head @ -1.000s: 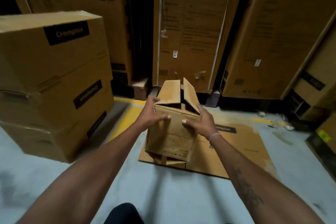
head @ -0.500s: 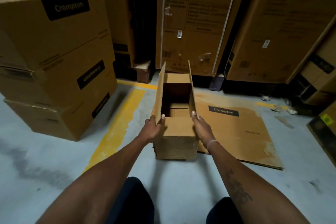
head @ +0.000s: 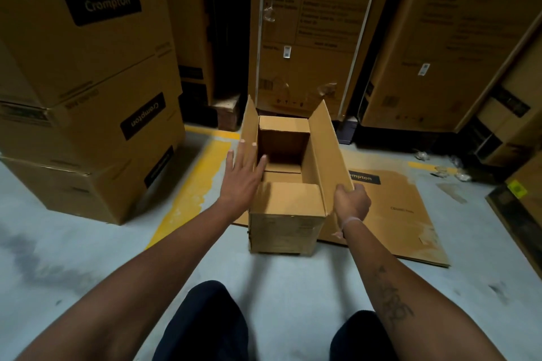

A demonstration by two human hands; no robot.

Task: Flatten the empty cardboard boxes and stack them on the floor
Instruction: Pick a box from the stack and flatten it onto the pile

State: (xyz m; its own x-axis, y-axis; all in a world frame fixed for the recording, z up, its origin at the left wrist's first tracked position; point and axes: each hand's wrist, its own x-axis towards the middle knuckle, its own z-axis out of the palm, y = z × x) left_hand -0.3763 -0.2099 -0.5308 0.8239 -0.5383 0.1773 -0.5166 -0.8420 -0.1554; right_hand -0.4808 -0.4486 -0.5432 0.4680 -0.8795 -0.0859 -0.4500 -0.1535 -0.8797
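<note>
"Crompton" stands in pale letters on a black label on the top box [head: 88, 38] of the stack at left. The middle box [head: 117, 132] of that stack bears the same word on a black label, upside down. On the flattened cardboard sheet [head: 396, 214] on the floor a black label shows "ompton", its first letters hidden behind a box flap. The print on the tall cartons [head: 316, 23] at the back is too blurred to read

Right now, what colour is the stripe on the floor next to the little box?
Yellow. The painted floor stripe runs left of the small open cardboard box, seen clearly in the head view.
</note>
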